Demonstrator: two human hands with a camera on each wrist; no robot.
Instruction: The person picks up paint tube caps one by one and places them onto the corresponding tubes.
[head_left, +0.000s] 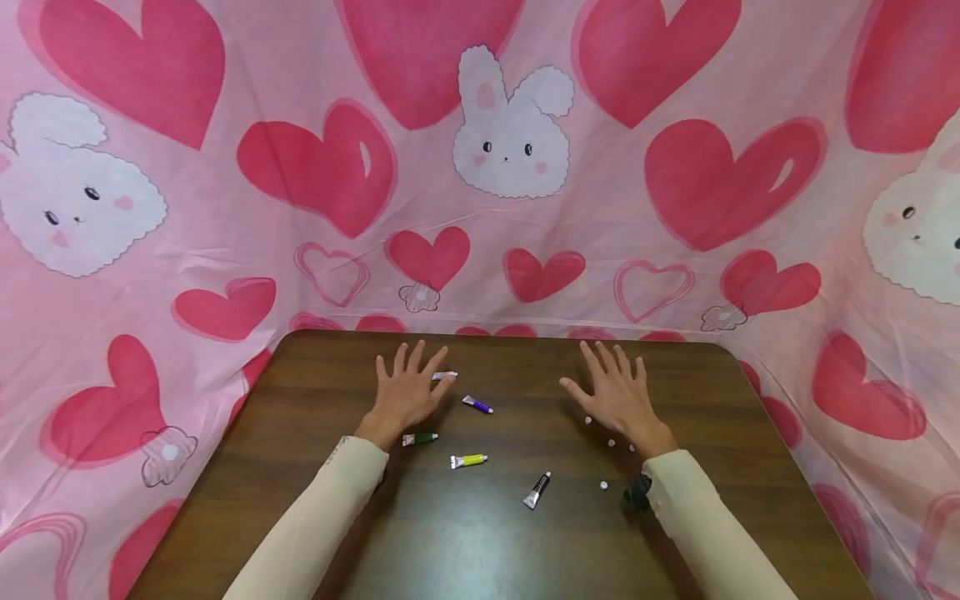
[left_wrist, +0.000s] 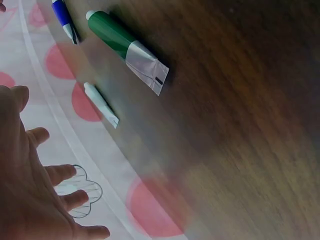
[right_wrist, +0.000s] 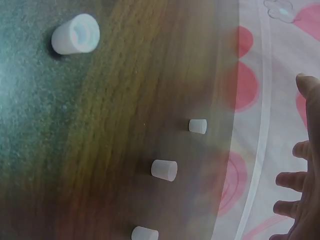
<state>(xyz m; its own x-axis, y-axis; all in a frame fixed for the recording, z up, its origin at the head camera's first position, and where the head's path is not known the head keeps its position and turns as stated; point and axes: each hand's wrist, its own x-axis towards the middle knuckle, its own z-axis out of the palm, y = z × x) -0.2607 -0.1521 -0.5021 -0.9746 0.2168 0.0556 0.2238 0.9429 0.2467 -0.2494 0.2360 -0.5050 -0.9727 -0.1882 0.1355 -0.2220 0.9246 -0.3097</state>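
Note:
My left hand (head_left: 406,390), fingers spread and holding nothing, hovers over the far left of the table. Partly behind its thumb lies a white paint tube (head_left: 446,376); a blue-purple tube (head_left: 477,405) is just to its right. Nearer the wrist is a green tube (left_wrist: 111,34), silver at its crimped end. A yellow tube (head_left: 469,461) and a black tube (head_left: 537,490) lie closer to me. My right hand (head_left: 618,397) is likewise spread and holds nothing. Below it, small white caps (right_wrist: 164,170) are scattered, one of them (right_wrist: 76,34) showing its hollow end.
The brown wood-grain table (head_left: 442,542) has rounded far corners. A pink cloth (head_left: 480,217) with hearts and rabbits hangs behind it and along both sides. A dark band (head_left: 637,492) circles my right wrist at the cuff of the pale sleeve.

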